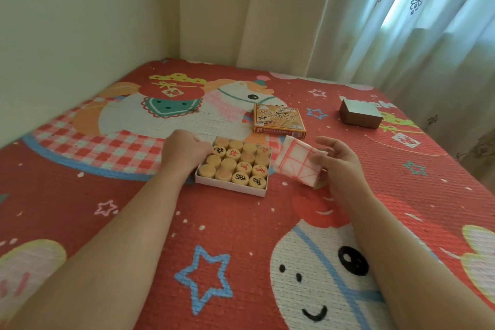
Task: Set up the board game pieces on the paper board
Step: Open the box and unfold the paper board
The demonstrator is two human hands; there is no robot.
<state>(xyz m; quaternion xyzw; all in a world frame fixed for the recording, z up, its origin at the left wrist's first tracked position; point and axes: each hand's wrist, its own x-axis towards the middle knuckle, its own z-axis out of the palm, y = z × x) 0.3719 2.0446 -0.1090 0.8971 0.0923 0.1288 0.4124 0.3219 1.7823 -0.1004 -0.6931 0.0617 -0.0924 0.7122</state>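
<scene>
A shallow white box tray (227,187) lies on the red patterned mat, packed with several round wooden pieces (237,162); some show red or black characters, others are blank side up. My left hand (184,151) rests curled against the tray's left edge. My right hand (338,163) holds a folded white paper board (297,162) with red grid lines, just right of the tray and slightly lifted off the mat.
The orange game box lid (278,120) lies behind the tray. A small grey-brown box (360,112) sits at the far right. The cartoon-print mat (241,236) fills the floor up to a wall on the left and curtains (375,16) at the back.
</scene>
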